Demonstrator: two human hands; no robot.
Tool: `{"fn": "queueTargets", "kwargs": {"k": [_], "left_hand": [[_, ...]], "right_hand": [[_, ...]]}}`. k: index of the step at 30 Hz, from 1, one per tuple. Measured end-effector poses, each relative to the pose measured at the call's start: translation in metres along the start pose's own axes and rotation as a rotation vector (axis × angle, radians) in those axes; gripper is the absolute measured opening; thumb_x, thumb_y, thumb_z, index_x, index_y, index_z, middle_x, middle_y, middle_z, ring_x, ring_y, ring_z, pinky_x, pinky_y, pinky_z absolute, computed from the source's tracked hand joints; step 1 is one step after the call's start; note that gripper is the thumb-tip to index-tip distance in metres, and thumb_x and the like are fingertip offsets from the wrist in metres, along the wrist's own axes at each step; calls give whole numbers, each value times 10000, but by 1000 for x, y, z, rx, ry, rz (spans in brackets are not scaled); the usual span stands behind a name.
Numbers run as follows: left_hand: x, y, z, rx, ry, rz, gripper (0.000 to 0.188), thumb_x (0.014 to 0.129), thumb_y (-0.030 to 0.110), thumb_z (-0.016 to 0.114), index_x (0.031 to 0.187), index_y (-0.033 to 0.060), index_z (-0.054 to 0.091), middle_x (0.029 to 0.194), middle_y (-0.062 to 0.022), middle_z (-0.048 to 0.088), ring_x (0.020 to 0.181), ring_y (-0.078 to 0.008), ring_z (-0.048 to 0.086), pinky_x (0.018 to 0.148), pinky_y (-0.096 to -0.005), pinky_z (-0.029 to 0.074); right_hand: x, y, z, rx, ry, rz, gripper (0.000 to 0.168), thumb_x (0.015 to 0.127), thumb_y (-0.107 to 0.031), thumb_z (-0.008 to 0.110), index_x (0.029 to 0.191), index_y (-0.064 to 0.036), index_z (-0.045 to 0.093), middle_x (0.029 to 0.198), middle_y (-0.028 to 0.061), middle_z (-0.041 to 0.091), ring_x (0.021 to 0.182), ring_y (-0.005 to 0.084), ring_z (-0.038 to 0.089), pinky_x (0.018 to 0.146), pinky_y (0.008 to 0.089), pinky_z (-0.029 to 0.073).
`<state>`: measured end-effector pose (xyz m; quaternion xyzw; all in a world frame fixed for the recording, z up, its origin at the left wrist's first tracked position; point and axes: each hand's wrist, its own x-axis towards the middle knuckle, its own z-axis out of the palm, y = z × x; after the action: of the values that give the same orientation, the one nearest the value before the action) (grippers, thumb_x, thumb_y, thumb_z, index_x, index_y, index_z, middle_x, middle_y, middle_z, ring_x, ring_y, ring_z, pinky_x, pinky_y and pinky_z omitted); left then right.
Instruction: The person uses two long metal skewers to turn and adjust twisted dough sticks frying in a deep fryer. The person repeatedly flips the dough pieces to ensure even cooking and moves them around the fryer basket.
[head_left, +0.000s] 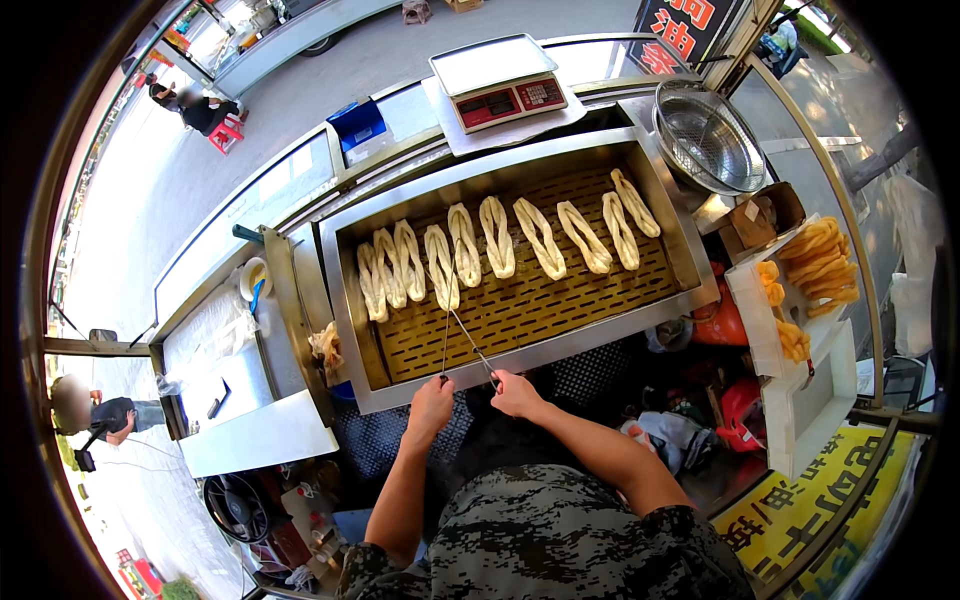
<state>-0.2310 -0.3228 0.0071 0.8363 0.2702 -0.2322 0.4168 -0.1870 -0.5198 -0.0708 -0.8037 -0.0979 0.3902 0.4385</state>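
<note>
Several pale strips of dough (497, 237) lie in a slanting row in the oil of a rectangular stainless steel fryer (525, 352), above a slotted metal plate. My left hand (431, 406) grips the handle of one long thin metal rod (445, 341). A second rod (472, 341) is held in my right hand (517, 394). Both hands are at the fryer's near rim. The rods' far ends come together at the lower end of one dough strip (441, 266), left of the row's middle; whether they pinch it I cannot tell.
A digital scale (495, 82) stands behind the fryer. Wire strainers (709, 139) sit at the back right. Fried dough sticks (817, 262) fill a white container at right. A metal divider (289, 300) and worktop (225, 375) are at left. People are outside, beyond the stall.
</note>
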Motion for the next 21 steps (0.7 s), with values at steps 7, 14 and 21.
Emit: {"fn": "queueTargets", "kwargs": {"k": [7, 14, 21], "left_hand": [[0, 20, -9, -563, -273, -217, 319, 999, 283, 395, 1057, 11, 552, 733, -88, 561, 563, -162, 550, 432, -297, 432], [-29, -3, -34, -969, -374, -252, 286, 1019, 254, 367, 1153, 36, 496, 763, -52, 565, 515, -115, 506, 408, -257, 432], [-54, -9, -36, -389, -63, -241, 230, 953, 243, 457, 1000, 44, 563, 684, -24, 550, 451, -121, 492, 383, -272, 415]], "right_hand": [[-1, 0, 2, 5, 26, -7, 579, 687, -120, 610, 1240, 28, 522, 807, 144, 646, 781, 329, 632, 704, 394, 493], [-1, 2, 3, 38, 64, -37, 535, 691, -97, 622, 1205, 29, 538, 705, 94, 610, 663, 245, 609, 654, 336, 488], [1, 2, 8, 20, 70, -45, 516, 698, -90, 620, 1195, 27, 546, 710, 87, 610, 654, 230, 601, 650, 321, 484]]}}
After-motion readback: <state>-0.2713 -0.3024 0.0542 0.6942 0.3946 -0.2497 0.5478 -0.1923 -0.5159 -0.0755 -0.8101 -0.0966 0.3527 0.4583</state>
